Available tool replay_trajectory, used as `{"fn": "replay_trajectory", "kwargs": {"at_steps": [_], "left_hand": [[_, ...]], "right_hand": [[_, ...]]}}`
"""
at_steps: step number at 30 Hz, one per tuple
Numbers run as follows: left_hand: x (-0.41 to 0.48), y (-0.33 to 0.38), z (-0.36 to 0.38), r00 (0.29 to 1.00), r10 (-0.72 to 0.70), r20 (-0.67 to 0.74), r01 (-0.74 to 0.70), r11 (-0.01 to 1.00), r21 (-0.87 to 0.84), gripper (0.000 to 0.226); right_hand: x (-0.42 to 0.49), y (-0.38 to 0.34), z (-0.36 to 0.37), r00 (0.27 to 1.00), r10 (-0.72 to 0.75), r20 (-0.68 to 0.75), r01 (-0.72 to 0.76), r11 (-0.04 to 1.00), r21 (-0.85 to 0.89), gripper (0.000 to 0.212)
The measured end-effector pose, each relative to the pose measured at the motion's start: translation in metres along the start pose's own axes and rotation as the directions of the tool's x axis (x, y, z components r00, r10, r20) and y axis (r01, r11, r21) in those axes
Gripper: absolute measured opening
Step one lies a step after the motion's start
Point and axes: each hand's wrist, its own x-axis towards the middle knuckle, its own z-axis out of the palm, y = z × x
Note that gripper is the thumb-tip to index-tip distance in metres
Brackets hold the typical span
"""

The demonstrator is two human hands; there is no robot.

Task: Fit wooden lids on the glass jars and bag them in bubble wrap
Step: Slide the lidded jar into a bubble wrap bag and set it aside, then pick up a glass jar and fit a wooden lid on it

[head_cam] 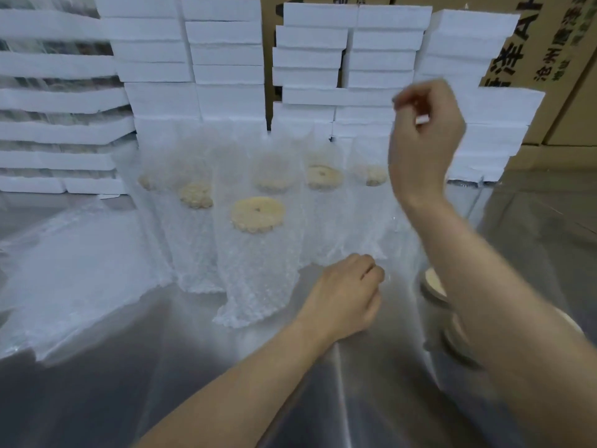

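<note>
The light is bright, even and soft, apparently from overhead. The white foam blocks along the back are nearly blown out, and their edges lose detail. The worktop carries a broad pale sheen with darker bands toward its near edge, and shadows on it are faint. The whole picture is soft. The raised right hand is smeared by motion blur, while the left hand is sharper. The bubble-wrap bag between them shows only as a haze. Wide-angle distortion bows the stacks at the left edge and tilts the cardboard boxes at the top right.
</note>
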Motion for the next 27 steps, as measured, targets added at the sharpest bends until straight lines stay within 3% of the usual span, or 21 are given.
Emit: {"fn": "replay_trajectory", "kwargs": {"at_steps": [2,3,5,7,8,10,14,15,18,20,23,27], "left_hand": [[0.013,0.000,0.010,0.999,0.002,-0.032,-0.003,1.000,-0.023,0.015],[0.016,-0.002,0.014,0.998,-0.025,-0.050,0.023,0.999,-0.048,0.015],[0.016,-0.007,0.021,0.993,-0.078,-0.084,0.069,0.992,-0.106,0.016],[0.015,-0.013,0.021,0.987,-0.101,-0.123,0.078,0.981,-0.180,0.011],[0.016,-0.015,0.021,0.984,-0.097,-0.151,0.065,0.977,-0.205,0.009],[0.020,-0.016,0.021,0.981,-0.075,-0.181,0.038,0.979,-0.200,0.009],[0.032,-0.019,0.019,0.987,-0.067,-0.147,0.047,0.989,-0.138,0.016],[0.033,-0.021,0.019,0.988,-0.065,-0.143,0.048,0.992,-0.119,0.016],[0.034,-0.024,0.021,0.991,-0.048,-0.124,0.041,0.997,-0.059,0.018],[0.034,-0.025,0.025,0.993,-0.037,-0.117,0.033,0.999,-0.033,0.018],[0.032,-0.034,0.031,0.989,-0.035,-0.146,0.030,0.999,-0.040,0.016],[0.036,-0.049,0.040,0.978,-0.125,-0.169,0.092,0.978,-0.189,0.016]], "right_hand": [[0.053,0.015,0.033,0.975,0.069,0.209,-0.029,0.982,-0.187,0.029],[0.074,0.027,0.051,0.928,0.128,0.350,-0.011,0.949,-0.315,0.032],[0.104,0.057,0.086,0.751,0.279,0.599,0.127,0.829,-0.545,0.036],[0.116,0.085,0.114,0.494,0.431,0.755,0.269,0.750,-0.604,0.040],[0.117,0.098,0.125,0.369,0.500,0.783,0.302,0.733,-0.610,0.042],[0.115,0.119,0.142,0.204,0.611,0.765,0.346,0.686,-0.640,0.048],[0.109,0.144,0.162,0.023,0.728,0.686,0.350,0.637,-0.687,0.057],[0.108,0.145,0.164,0.008,0.743,0.670,0.384,0.616,-0.688,0.050],[0.096,0.152,0.170,0.137,0.712,0.688,0.533,0.533,-0.657,0.010],[0.090,0.162,0.172,0.174,0.686,0.707,0.547,0.529,-0.648,0.024],[0.097,0.159,0.171,0.243,0.615,0.750,0.416,0.633,-0.653,0.004],[0.138,0.122,0.149,0.410,0.448,0.794,0.379,0.708,-0.596,0.005]]}}
